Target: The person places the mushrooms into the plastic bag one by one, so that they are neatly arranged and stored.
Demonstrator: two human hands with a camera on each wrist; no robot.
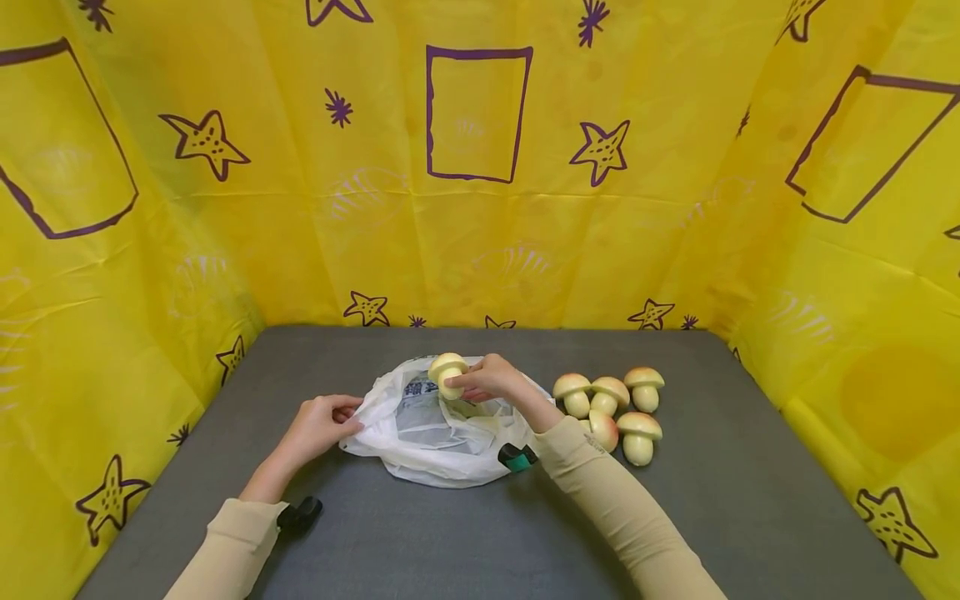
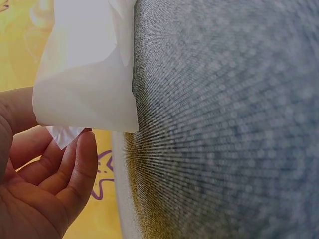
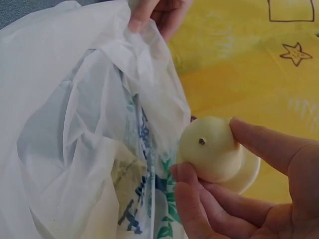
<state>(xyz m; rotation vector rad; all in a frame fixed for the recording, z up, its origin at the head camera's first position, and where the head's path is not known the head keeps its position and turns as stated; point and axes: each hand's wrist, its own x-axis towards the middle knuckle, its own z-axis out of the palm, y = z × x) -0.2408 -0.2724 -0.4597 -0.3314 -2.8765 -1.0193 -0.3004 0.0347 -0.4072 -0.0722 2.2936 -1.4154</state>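
Note:
A toy mushroom [image 1: 447, 364] with a pale yellow cap is held by its stem in my right hand [image 1: 489, 379], above the mouth of a white plastic bag [image 1: 427, 467]. In the right wrist view, thumb and fingers pinch the mushroom's stem [image 3: 212, 149], whose end faces the camera. My left hand [image 1: 321, 429] grips the bag's left rim between thumb and fingers. Close up in the left wrist view, a fold of the bag [image 2: 84, 89] hangs over that hand [image 2: 45, 184]. Blue and green print shows on the bag. Its bottom is partly hidden by folds.
Several toy mushrooms [image 1: 639, 437] with reddish-yellow caps stand or lie grouped right of the bag, some partly behind my right forearm. The dark grey table [image 1: 420, 550] is enclosed by yellow patterned cloth [image 1: 480, 250] at the back and sides. A dark device is strapped at each wrist.

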